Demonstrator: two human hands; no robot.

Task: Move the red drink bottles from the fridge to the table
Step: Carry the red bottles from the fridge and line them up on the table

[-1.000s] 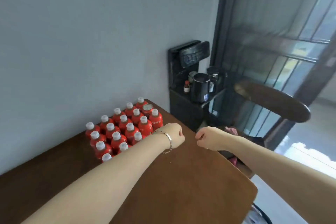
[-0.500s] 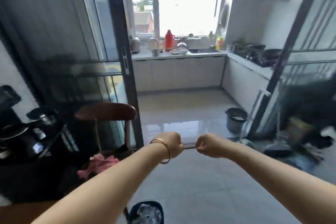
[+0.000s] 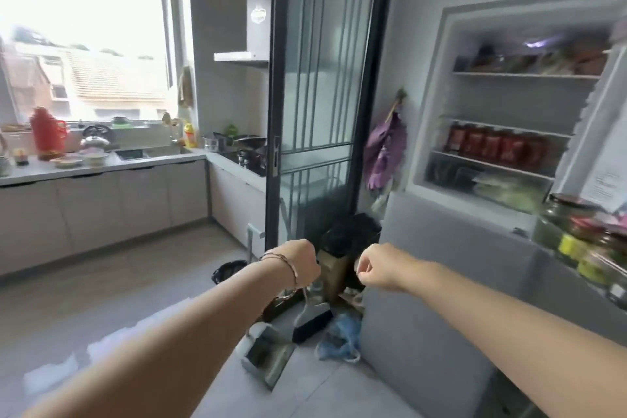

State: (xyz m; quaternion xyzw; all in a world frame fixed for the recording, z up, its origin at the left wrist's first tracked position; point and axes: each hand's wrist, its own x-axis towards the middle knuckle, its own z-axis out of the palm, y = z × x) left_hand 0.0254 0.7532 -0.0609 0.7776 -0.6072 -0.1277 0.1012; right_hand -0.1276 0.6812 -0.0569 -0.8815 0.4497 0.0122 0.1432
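The open fridge stands at the right. A row of red drink bottles lines one of its lower shelves, blurred. My left hand and my right hand are stretched out in front of me at mid-frame, both curled into loose fists with nothing in them, well short of the fridge. A thin bracelet circles my left wrist. The table is out of view.
The fridge door at far right holds jars. A dark-framed glass sliding door stands ahead. Below it on the floor lie a dustpan, a black bin and bags. The kitchen counter runs along the left under a window.
My view has swung right from the table with its red bottles, past the kitchen doorway, to the open fridge. Both hands stay closed and held out in front, now slightly further apart.
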